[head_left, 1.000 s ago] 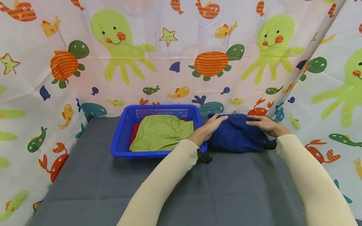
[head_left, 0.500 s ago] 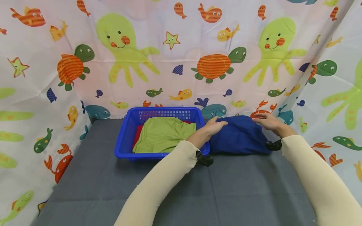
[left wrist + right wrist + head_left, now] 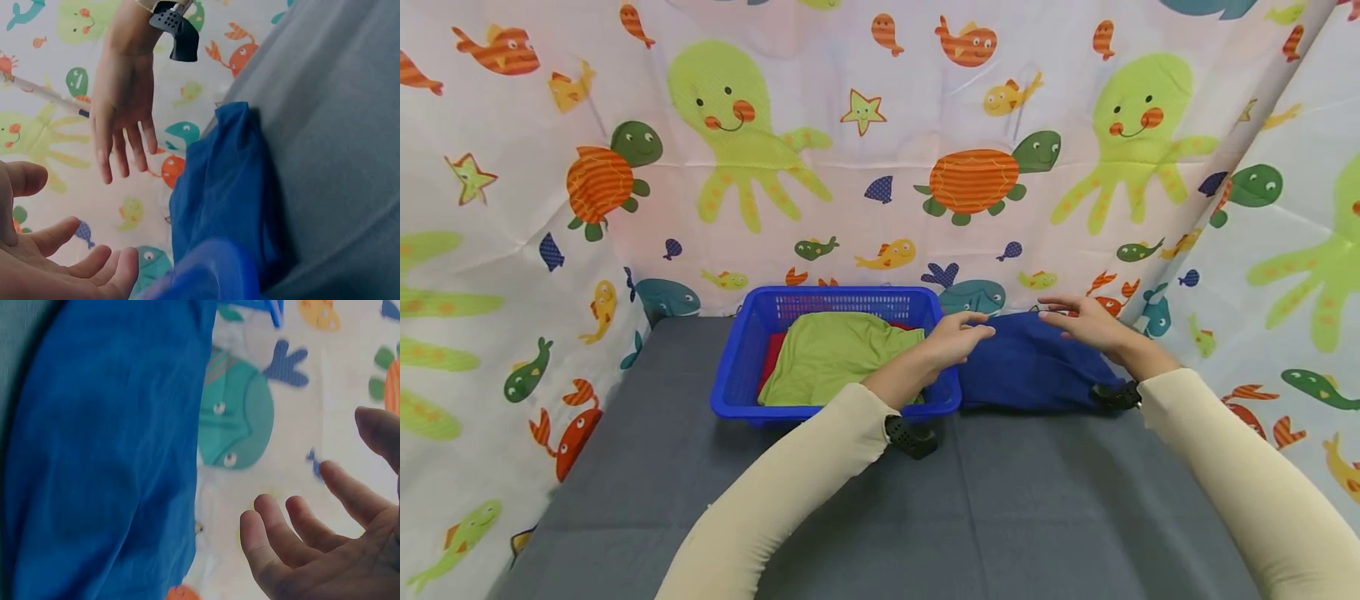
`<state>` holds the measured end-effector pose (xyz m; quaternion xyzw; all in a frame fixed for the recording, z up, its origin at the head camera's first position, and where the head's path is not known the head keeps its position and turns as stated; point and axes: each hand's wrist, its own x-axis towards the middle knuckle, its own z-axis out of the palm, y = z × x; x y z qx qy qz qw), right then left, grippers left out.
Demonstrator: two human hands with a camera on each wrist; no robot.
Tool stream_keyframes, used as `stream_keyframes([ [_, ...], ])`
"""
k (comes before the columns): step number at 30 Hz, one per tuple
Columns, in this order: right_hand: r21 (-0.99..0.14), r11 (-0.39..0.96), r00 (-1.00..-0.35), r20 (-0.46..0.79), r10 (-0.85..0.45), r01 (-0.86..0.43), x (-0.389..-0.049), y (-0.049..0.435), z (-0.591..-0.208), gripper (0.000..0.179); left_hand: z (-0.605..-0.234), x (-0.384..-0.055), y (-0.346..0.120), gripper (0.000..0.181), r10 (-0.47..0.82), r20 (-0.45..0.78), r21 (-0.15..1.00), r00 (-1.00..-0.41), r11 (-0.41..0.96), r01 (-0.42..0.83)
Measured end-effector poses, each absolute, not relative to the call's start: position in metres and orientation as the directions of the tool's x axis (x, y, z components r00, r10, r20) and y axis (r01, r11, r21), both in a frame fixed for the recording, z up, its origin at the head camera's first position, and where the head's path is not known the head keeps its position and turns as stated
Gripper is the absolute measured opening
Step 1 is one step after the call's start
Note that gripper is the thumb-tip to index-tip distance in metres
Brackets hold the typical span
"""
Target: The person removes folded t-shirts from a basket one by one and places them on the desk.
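A dark blue cloth lies on the grey table just right of a blue plastic basket. In the right wrist view the blue cloth fills the left half, its surface lightly creased. My left hand hovers over the basket's right rim, fingers relaxed and holding nothing. Above the cloth's far edge is my right hand, its fingers spread and apart from the fabric. The left wrist view shows both hands empty, with the right hand pointing down beside the cloth.
Inside the basket a folded lime green cloth lies over a red cloth. A white curtain printed with sea animals stands behind and along both sides. Grey fabric covers the table.
Both hands have lifted off the blue cloth, which now lies flatter. My left hand has shifted left toward the basket. The head view has tilted slightly.
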<state>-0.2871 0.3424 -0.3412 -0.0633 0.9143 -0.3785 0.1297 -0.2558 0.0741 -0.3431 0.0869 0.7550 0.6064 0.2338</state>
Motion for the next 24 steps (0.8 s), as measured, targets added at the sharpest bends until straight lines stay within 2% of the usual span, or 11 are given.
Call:
stream_keyframes([
  [9, -0.737, 0.66, -0.935, -0.114, -0.337, -0.148, -0.276, 0.316, -0.335, 0.056, -0.347, -0.252, 0.042, 0.039, 0.426, -0.246, 0.955, -0.871, 0.263, -0.141],
  [24, -0.757, 0.617, -0.903, -0.086, -0.421, -0.215, -0.257, 0.27, -0.339, 0.052, -0.361, -0.249, -0.012, 0.045, 0.457, -0.227, 0.957, -0.86, 0.267, -0.111],
])
